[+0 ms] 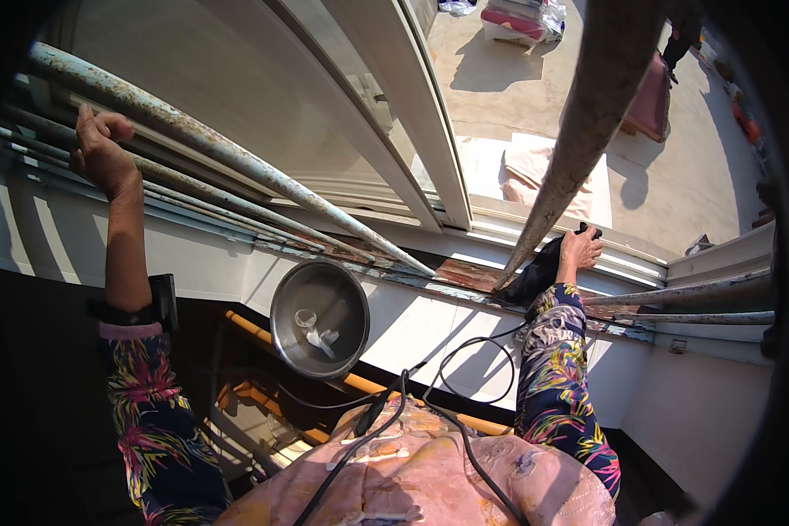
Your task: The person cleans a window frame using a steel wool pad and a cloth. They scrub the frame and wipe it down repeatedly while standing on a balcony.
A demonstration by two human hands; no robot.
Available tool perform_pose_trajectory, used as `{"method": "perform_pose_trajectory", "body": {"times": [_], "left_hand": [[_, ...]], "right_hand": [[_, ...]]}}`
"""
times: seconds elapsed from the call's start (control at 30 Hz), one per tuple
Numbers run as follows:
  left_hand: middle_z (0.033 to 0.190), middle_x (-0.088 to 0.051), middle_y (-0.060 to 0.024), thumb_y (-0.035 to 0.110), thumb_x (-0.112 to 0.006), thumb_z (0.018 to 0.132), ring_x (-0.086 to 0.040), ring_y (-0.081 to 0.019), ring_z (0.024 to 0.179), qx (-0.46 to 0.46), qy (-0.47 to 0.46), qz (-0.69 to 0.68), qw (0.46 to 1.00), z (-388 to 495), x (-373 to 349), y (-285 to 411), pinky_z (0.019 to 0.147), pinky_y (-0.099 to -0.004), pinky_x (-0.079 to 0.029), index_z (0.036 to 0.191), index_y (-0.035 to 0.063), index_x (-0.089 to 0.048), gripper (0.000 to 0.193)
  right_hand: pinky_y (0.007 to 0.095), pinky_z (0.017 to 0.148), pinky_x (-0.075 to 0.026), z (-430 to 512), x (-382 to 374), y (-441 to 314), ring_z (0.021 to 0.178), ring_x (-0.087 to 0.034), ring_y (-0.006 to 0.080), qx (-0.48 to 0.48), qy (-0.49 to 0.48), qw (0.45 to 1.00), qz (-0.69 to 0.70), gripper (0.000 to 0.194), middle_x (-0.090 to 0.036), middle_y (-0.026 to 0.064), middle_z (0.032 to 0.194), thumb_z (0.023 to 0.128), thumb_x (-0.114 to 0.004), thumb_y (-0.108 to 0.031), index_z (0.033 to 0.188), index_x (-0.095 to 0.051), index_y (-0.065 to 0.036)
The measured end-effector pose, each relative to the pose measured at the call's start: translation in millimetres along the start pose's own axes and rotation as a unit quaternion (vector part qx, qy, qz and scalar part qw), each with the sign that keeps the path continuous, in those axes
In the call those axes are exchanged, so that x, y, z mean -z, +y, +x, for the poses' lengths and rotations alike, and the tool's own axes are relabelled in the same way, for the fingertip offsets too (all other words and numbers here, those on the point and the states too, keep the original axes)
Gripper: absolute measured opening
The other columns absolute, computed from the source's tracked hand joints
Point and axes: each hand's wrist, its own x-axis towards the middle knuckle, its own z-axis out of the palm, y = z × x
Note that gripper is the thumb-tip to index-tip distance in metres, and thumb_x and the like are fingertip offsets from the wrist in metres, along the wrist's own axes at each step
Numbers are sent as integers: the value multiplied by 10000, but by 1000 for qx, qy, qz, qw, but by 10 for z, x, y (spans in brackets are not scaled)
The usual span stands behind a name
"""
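My left hand [105, 151] is raised at the upper left, its fingers curled by a rusty metal window bar [164, 172]; the bar passes behind the wrist, and whether the hand grips it cannot be told. My right hand [580, 250] reaches between the bars over the sliding-window track and holds a black cloth [539, 269], part of which drapes over the peeling wooden sill [467, 271]. A metal basin [273, 322] of greyish water stands on the white tiled ledge [407, 315], with a small clear cup and a whitish scrap in it.
A thick upright rusty bar [565, 144] stands left of my right arm. Sliding window panels [394, 112] fill the upper left. Black cables [473, 338] loop over the ledge and my pink apron. Below the ledge is an orange wooden chair [250, 394]. Outside, a person [680, 39] stands far off.
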Motion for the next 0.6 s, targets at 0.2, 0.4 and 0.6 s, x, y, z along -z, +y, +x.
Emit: {"method": "perform_pose_trajectory", "body": {"times": [0.2,0.4,0.6], "left_hand": [[547,-576,-24,382,-398,1008,-488,-120,543,8,-1,-44,999,-8,-25,64,700,-261,-444,537,95,-409,552],[546,-574,-19,387,-412,1000,-493,-122,557,37,-18,-48,998,-5,-11,22,732,-260,-433,536,97,-393,547],[549,-577,-13,393,-413,999,-491,-117,543,-2,-31,-40,999,31,-2,-82,739,-273,-440,537,89,-458,555]], "right_hand": [[444,851,-473,-503,-362,-166,1058,-562,321,264,-18,964,15,311,-560,125,1076,816,-628,-164,1122,-571,-169],[285,777,-452,-925,-429,-778,831,-575,188,321,-489,714,385,247,-612,27,861,689,-616,-3,925,-609,-72],[311,717,-461,-406,-21,-506,753,-588,180,75,-301,768,560,152,-634,23,793,699,-579,-15,836,-622,-62]]}}
